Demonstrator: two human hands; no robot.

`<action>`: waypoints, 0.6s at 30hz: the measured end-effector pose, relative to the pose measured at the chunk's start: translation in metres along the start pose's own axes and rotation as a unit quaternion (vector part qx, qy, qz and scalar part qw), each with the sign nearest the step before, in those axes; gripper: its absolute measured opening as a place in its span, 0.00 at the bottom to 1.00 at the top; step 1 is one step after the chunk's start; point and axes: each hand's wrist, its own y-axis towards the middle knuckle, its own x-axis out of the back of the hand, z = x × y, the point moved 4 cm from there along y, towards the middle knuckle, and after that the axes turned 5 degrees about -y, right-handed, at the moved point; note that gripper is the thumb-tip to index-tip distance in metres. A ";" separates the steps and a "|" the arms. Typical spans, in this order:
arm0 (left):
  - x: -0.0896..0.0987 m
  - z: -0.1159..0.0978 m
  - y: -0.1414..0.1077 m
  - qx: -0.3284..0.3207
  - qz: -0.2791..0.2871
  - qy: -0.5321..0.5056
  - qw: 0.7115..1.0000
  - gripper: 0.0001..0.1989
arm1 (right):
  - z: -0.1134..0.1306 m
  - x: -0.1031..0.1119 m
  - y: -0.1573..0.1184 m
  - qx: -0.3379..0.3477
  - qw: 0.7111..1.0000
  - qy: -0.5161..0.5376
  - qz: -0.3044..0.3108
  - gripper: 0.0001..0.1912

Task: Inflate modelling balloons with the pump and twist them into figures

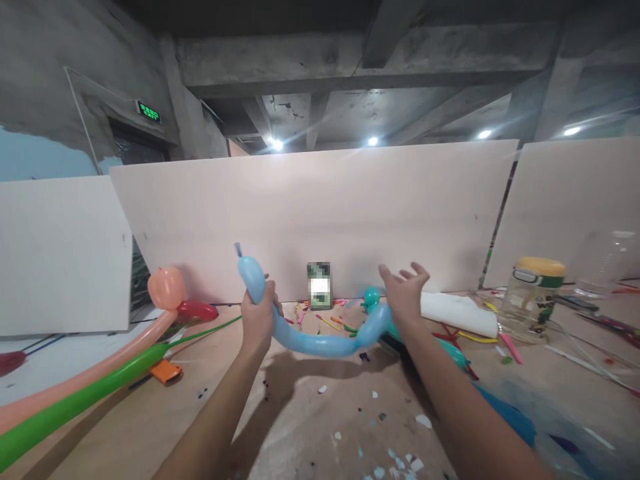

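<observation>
A long light blue balloon (320, 345) hangs in a curve above the table between my two hands. Its knotted tip points up on the left, above my left hand (259, 313), whose fingers are wrapped round it. My right hand (406, 293) is raised at the balloon's right end, fingers spread apart and the palm side near the balloon. That right end passes behind or beside my right hand, so the contact there is unclear. The balloon has a narrow twist towards its right side.
Long green (95, 380) and peach (115, 351) balloons lie at the left, beside an orange tool (166, 372). A phone (319, 285) leans on the white board (320, 207). At the right are a white roll (459, 313), a yellow-lidded cup (533, 300), and a teal balloon (453, 352).
</observation>
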 end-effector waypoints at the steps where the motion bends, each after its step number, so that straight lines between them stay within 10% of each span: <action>1: -0.005 -0.003 -0.005 -0.026 0.025 0.062 0.997 0.18 | 0.007 0.005 0.002 0.061 0.997 -0.014 -0.034 0.42; 3: -0.019 -0.006 -0.019 -0.056 0.100 0.173 0.978 0.14 | 0.024 0.005 -0.007 0.171 0.985 -0.024 0.009 0.33; 8: -0.048 -0.007 -0.056 -0.142 0.272 0.334 0.891 0.05 | 0.052 -0.029 -0.077 0.219 0.857 -0.046 0.465 0.13; 18: -0.047 0.012 -0.062 -0.068 0.357 0.298 0.883 0.14 | 0.062 -0.036 -0.099 -0.019 0.833 0.365 0.415 0.18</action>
